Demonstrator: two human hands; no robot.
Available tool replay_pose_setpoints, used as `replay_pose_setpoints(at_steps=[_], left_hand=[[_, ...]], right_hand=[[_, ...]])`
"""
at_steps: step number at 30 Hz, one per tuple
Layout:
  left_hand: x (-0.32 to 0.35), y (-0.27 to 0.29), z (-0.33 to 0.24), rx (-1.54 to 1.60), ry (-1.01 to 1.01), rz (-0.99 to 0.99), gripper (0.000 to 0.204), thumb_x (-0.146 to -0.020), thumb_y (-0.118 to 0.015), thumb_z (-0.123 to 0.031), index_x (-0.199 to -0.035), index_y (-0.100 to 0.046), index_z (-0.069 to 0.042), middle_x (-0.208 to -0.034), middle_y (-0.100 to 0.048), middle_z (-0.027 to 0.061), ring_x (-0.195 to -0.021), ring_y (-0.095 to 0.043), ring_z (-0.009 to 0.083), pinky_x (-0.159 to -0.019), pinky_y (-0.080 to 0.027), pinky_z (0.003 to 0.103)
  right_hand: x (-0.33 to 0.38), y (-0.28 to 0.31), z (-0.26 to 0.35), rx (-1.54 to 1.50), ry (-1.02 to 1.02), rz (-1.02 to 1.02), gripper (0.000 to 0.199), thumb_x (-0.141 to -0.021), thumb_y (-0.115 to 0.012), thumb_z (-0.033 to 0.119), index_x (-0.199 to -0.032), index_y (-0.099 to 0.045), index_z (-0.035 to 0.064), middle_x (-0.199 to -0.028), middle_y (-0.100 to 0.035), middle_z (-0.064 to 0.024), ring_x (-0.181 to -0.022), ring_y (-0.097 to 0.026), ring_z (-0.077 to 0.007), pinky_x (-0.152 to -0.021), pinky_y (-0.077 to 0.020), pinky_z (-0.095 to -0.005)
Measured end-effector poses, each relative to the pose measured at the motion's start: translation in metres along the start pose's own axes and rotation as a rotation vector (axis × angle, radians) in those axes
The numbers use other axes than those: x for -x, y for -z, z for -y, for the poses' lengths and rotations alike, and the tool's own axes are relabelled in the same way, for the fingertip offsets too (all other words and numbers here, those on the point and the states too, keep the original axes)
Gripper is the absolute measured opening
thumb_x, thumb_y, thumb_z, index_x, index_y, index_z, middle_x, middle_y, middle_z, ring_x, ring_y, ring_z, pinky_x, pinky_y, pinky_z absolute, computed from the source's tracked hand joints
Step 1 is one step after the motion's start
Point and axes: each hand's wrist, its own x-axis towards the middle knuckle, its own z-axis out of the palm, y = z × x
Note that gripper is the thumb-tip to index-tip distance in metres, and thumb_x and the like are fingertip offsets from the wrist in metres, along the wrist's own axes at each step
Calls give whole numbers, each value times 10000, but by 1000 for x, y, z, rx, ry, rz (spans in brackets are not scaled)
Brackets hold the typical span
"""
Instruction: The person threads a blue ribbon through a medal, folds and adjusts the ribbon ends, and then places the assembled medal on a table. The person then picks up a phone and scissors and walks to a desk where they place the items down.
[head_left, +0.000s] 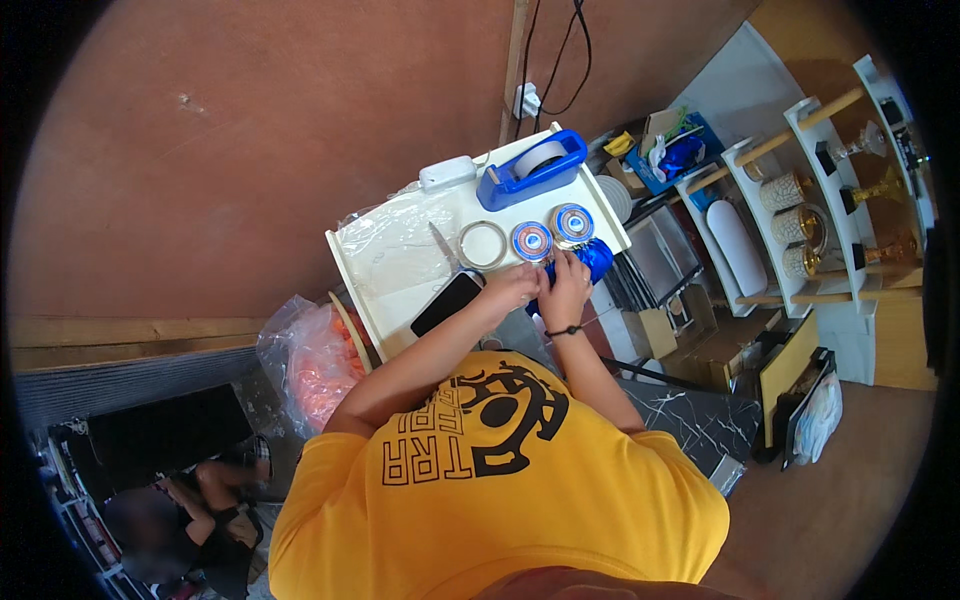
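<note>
A person in a yellow T-shirt (560, 520) is leaning over a white counter (408, 330), seen from above. The left hand (512, 286) and the right hand (570, 284) are meeting at the counter's near right side, around a shiny blue bundle (597, 259). The right fingers are bending narrowly over the bundle and holding it; the bundle is bulging out to their right. The left fingers are also curling narrowly at its left side, but their tips are hidden, so I cannot tell whether they are gripping. A dark bracelet (566, 331) is circling the right wrist.

Just beyond the hands, two tape rolls with blue-and-red centers, a nearer roll (532, 241) and a farther roll (573, 224), are lying side by side. To their left, a pale ring-shaped roll (463, 245) is lying flat. Scissors (443, 242) are pointing away beside it, and a black phone (447, 304) is lying near the left forearm. A blue tape dispenser (533, 178) is standing at the far edge, while crinkled clear film (395, 240) is covering the left part. At lower left, another person (215, 500) is sitting.
</note>
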Motion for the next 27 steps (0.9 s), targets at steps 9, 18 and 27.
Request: replay_pose_setpoints(at_steps=[9,18,27], left_hand=[[100,140,-29,-1442,-16,-1298,719,-822,-672,-265,-1450,-358,-113,-1512,-310,184,-1402,-266,381,-1102,-235,599],[118,193,-2,-1295,-137,-1242,660,-812,-691,-236,-1386,-415,-63,-1436,-402,202,-1309,-388,404,-1057,-337,543],[127,169,6,-1289,-364,-1441,709,-797,-739,-254,-1374,-392,-35,-1381,-448,198,-1240,-465,372,-1008,-400,476]], right_hand=[[-7,6,22,-350,244,138,207,-828,-673,259,-889,-685,61,-868,-646,-119,-860,-594,-340,-775,-460,-419],[-19,-53,99,-145,320,258,252,-799,-693,295,-824,-655,47,-751,-639,-141,-738,-621,-336,-682,-492,-439],[-17,-22,108,-664,413,287,87,-859,-631,48,-852,-564,-7,-860,-669,-137,-793,-655,-267,-733,-530,-375]])
